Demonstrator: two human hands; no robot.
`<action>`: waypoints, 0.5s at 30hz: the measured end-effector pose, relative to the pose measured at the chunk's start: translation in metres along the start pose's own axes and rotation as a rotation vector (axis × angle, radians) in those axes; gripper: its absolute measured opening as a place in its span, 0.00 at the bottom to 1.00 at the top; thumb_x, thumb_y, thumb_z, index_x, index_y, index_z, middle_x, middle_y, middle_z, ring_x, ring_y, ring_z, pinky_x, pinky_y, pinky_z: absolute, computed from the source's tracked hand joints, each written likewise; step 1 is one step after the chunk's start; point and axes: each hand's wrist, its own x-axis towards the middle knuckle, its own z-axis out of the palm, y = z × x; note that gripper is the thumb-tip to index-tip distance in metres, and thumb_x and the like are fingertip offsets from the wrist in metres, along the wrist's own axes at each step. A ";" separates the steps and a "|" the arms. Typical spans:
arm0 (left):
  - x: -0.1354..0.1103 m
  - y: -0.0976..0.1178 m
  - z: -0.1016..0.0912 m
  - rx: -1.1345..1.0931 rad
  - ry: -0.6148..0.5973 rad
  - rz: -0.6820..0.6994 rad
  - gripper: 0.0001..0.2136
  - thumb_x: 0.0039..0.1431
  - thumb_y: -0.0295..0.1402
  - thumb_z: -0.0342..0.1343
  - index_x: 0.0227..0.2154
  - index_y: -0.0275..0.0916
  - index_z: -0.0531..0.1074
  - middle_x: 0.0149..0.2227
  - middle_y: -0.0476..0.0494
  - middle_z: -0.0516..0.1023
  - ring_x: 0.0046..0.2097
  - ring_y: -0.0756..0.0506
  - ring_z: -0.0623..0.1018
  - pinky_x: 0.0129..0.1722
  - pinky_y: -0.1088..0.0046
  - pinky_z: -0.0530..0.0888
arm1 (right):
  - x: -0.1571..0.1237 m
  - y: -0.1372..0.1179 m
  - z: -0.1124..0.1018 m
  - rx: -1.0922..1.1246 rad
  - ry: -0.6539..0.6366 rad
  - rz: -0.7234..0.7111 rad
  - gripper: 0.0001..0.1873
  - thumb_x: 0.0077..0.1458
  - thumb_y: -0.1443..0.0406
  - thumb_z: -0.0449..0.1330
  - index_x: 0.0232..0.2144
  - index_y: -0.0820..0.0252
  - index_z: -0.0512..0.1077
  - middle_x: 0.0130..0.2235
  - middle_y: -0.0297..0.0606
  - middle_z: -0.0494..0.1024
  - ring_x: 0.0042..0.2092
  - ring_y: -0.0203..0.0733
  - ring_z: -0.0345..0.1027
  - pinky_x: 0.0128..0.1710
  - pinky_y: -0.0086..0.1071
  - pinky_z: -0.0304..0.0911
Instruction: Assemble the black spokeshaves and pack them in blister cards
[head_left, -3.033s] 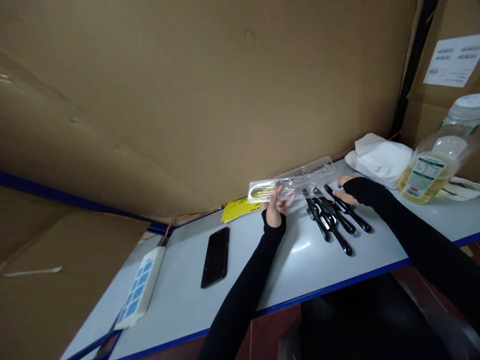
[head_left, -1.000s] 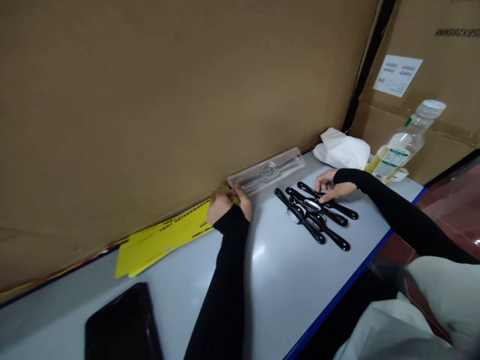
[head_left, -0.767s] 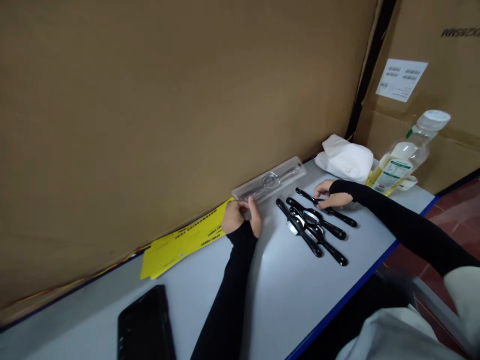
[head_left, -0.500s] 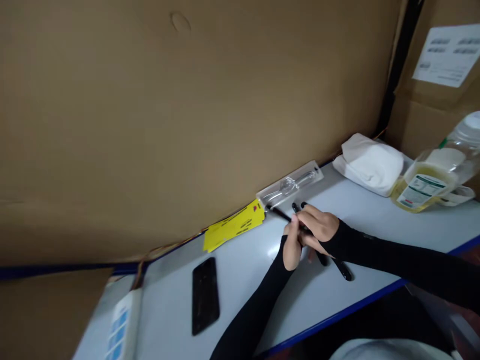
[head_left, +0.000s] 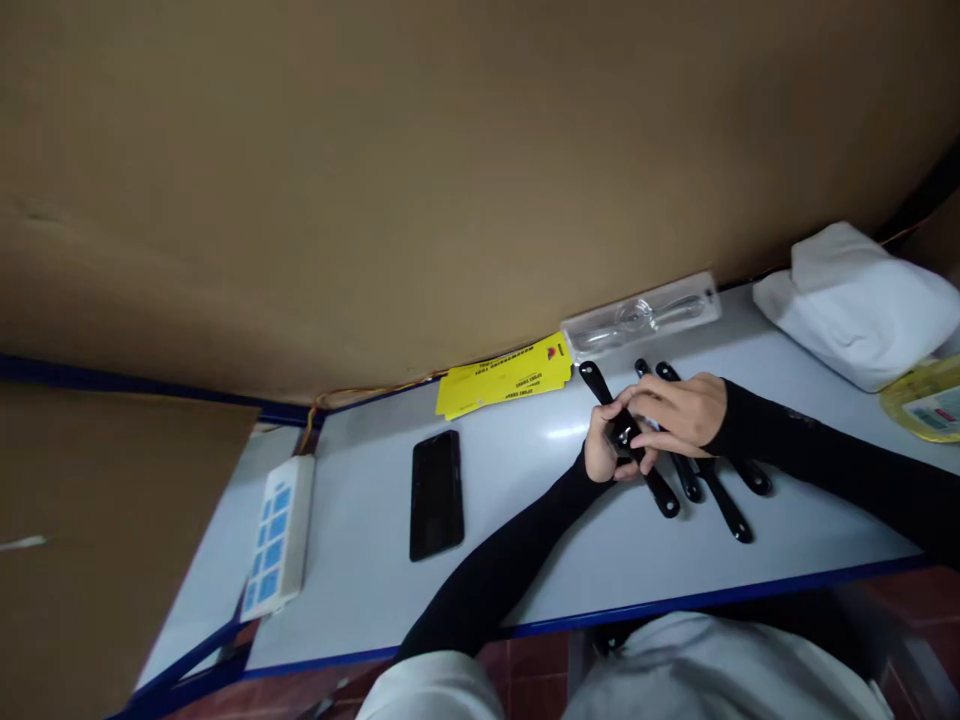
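The left hand (head_left: 600,452) is closed around one black tool (head_left: 624,434), held slanted just above the table (head_left: 517,560). The right hand's (head_left: 688,415) fingers touch its middle — whether they grip it, I cannot tell. Only this tool is in hand; more black tools (head_left: 726,500) lie beside it, partly hidden. The yellow cards (head_left: 502,382) remain outside the clear plastic case (head_left: 641,316), by its left end.

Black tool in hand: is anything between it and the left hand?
Nothing visible: the left hand holds the black tool. The right hand is at its middle; other tools lie to its right.
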 end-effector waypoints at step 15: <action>-0.007 0.012 0.017 0.052 0.183 0.011 0.37 0.63 0.61 0.48 0.61 0.34 0.68 0.13 0.56 0.62 0.11 0.47 0.64 0.07 0.78 0.51 | -0.004 -0.012 0.024 -0.150 0.025 -0.077 0.20 0.75 0.55 0.54 0.34 0.57 0.78 0.33 0.34 0.76 0.30 0.36 0.62 0.29 0.38 0.46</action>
